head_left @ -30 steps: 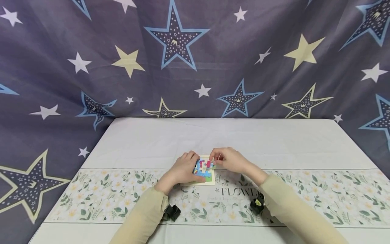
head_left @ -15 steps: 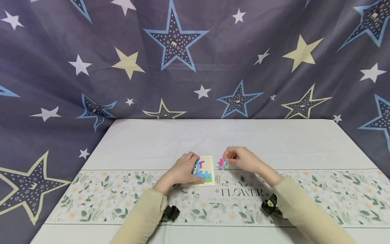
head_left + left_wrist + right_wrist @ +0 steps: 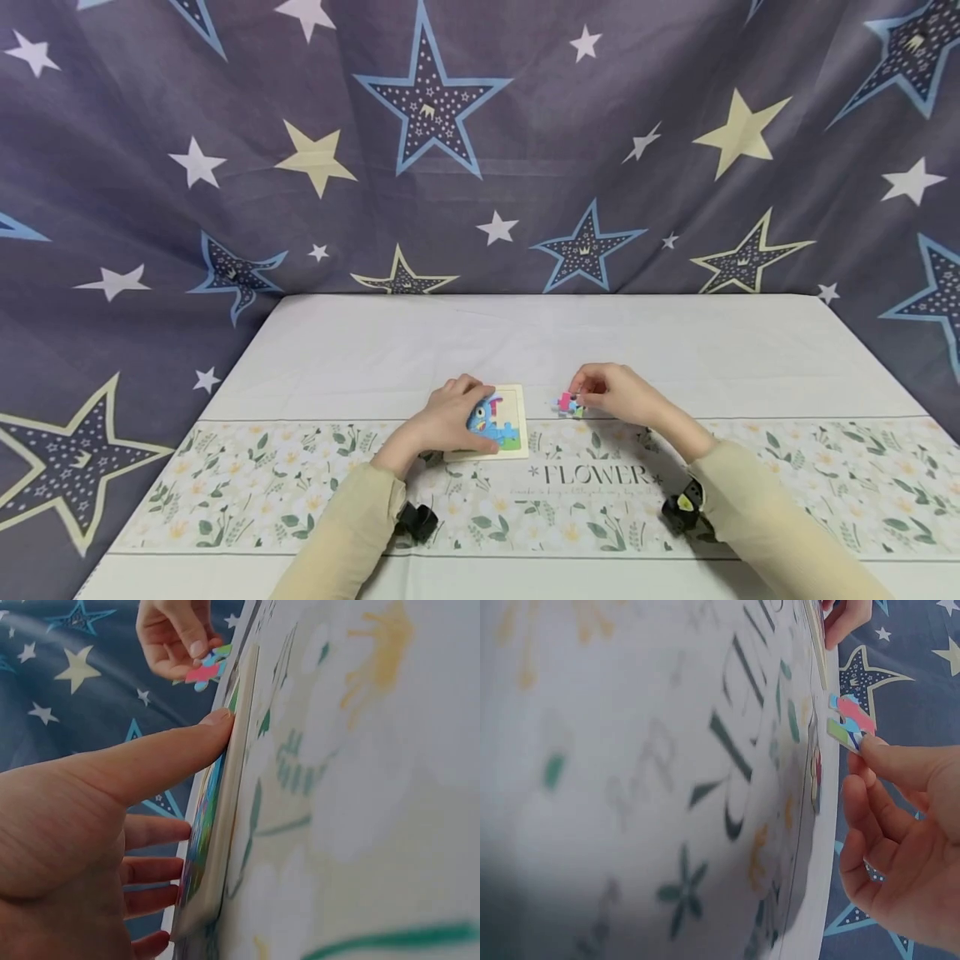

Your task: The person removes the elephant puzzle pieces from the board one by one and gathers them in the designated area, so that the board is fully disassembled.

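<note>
My left hand [image 3: 446,417] rests over the left part of a small framed jigsaw puzzle [image 3: 523,417]. In the left wrist view its straight thumb [image 3: 176,754] presses near the frame's near edge, with the other fingertips along the far side. The picture shows a blue figure with a green strip below; a patch at the upper right shows the pale base. My right hand [image 3: 618,393], to the right of the frame, pinches pink, blue and green jigsaw pieces [image 3: 855,716] between thumb and fingertips. They overlap, and the fingers partly hide them.
A white cloth with a floral band [image 3: 780,492] and the word FLOWER covers the table. Behind it hangs a dark star-patterned curtain [image 3: 510,167]. In the right wrist view a small flat thing with a red patch [image 3: 816,776] lies below the right hand.
My right hand has lifted the jigsaw pieces away from the frame's upper right and carried them to the right, baring the base there. My left hand stays on the puzzle, nearly still.
</note>
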The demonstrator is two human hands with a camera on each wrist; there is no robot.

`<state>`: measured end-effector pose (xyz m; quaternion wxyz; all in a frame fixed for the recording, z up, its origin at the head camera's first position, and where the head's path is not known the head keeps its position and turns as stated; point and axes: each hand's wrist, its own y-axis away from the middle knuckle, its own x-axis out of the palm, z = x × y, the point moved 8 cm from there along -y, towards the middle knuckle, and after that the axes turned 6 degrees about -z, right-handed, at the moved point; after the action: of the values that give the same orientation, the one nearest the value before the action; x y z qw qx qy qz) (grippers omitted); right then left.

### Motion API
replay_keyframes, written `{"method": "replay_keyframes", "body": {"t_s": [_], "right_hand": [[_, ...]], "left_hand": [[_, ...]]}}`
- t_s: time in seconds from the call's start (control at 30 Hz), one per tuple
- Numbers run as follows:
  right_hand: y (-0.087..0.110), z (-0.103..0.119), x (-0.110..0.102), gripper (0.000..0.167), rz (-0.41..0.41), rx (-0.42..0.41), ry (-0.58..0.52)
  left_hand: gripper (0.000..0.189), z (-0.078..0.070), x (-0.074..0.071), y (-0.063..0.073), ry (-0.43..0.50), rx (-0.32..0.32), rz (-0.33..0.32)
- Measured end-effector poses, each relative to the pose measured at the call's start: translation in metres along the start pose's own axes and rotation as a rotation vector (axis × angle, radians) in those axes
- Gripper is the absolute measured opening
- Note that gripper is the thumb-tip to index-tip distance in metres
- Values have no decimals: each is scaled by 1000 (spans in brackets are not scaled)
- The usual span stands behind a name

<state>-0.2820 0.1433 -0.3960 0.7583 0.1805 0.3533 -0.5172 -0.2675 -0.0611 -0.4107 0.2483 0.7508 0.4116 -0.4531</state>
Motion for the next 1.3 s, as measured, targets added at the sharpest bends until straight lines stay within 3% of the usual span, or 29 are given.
{"method": "replay_keyframes", "body": {"t_s": [0.33,0.97,1.3], "right_hand": [[8,-6,-1,4,45,-23,-59],[15,-20,0,4,108,54,-88],[17,-20,2,5,138,56,-110]], "left_hand": [[85,4,1,1,39,-1,21],[86,4,1,-1,48,-6,26],[86,4,1,-1,47,-6,26]]}}
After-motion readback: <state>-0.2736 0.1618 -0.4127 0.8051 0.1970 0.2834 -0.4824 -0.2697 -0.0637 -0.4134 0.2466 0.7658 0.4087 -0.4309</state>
